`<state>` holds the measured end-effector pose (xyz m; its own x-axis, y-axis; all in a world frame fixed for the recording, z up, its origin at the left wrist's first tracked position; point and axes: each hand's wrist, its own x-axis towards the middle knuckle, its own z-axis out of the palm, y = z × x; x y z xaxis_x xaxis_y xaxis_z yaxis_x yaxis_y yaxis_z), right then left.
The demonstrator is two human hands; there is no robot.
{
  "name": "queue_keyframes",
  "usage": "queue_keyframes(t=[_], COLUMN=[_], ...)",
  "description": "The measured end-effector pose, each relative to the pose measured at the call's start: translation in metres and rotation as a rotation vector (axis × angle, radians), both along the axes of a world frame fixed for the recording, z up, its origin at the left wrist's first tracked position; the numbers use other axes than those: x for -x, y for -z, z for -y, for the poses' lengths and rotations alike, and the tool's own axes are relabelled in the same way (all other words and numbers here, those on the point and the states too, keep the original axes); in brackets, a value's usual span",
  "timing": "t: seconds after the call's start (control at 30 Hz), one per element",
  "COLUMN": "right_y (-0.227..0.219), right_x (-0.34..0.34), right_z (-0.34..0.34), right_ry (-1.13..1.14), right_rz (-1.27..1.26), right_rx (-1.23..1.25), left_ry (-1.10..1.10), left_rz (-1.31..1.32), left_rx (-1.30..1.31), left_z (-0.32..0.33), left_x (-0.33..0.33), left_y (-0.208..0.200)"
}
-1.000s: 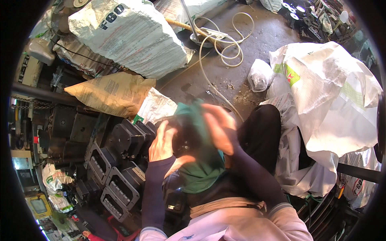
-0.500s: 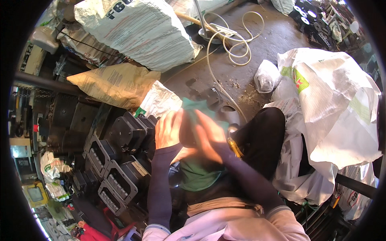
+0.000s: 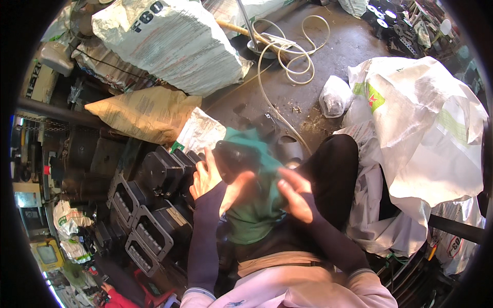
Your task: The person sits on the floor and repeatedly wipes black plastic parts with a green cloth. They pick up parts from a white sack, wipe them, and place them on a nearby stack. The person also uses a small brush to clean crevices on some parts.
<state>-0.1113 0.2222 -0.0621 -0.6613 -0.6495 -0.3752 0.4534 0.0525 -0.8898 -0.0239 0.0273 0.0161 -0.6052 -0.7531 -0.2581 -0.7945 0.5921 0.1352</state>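
Observation:
Over my lap lies a green cloth (image 3: 251, 223), its far part smeared by motion. A dark, flat-faced part (image 3: 237, 158), likely a black housing like those stacked at the left, rests on the cloth. My left hand (image 3: 208, 179) grips this part at its left and near edges, index finger stretched along the side and thumb at the near edge. Beside the cloth's right edge is my right hand (image 3: 299, 197), thumb and fingers apart, blurred at the tips; nothing shows in it.
Several black housings (image 3: 162, 169) and open black frames (image 3: 151, 233) are stacked at my left. A brown paper sack (image 3: 144, 113) and a large white sack (image 3: 169, 46) lie beyond. White sacking (image 3: 416, 133) stands at my right. A pale hose (image 3: 264, 95) coils across the floor.
My right hand has drawn back to the right, off the dark part, which now shows more of its face. The left hand has shifted slightly nearer. The whole view has moved a little.

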Motion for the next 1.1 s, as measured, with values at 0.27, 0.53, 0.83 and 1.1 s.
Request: queue_keyframes(t=[0.27, 0.53, 0.83, 1.1], right_y=[0.009, 0.01, 0.005, -0.018], right_x=[0.04, 0.046, -0.035, -0.006], right_z=[0.072, 0.071, 0.002, 0.018], right_ry=[-0.061, -0.245, 0.016, 0.195], right_rz=[-0.363, -0.6, -0.529, -0.231], right_rx=[0.193, 0.143, -0.127, 0.147], left_ry=[0.397, 0.543, 0.382, -0.086], left_rz=[-0.203, -0.299, -0.545, -0.653], left_rx=[0.227, -0.012, 0.032, -0.058], left_z=[0.004, -0.001, -0.008, -0.003], left_x=[-0.001, -0.012, -0.016, -0.019], left_y=[0.004, 0.011, 0.029, 0.043])
